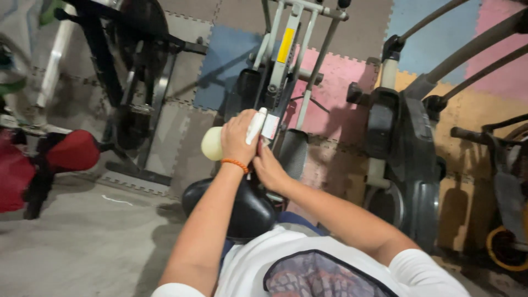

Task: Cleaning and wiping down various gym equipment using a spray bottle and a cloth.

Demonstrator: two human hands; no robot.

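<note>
The person stood over an exercise machine [286, 71] with both arms extended forward. The left hand [237, 137] was closed around a cream-coloured bottle [212, 143], with a white tube-like part [256, 125] projecting upward past the fingers. The bottle sat above the black saddle [247, 212], close to the machine's upright frame. The right hand [269, 168] lay just beneath the left, fingers curled toward the frame; whether it gripped anything could not be determined, since the left hand obscured it. An orange bead bracelet [236, 163] sat on the left wrist.

For sound handling at this stage, the bottle would likely need to be kept steady and aimed squarely at the frame, with the right hand bracing near the contact point. A firm, even grip would probably limit slipping. Foam floor tiles [225, 66] lined the wall behind.
</note>
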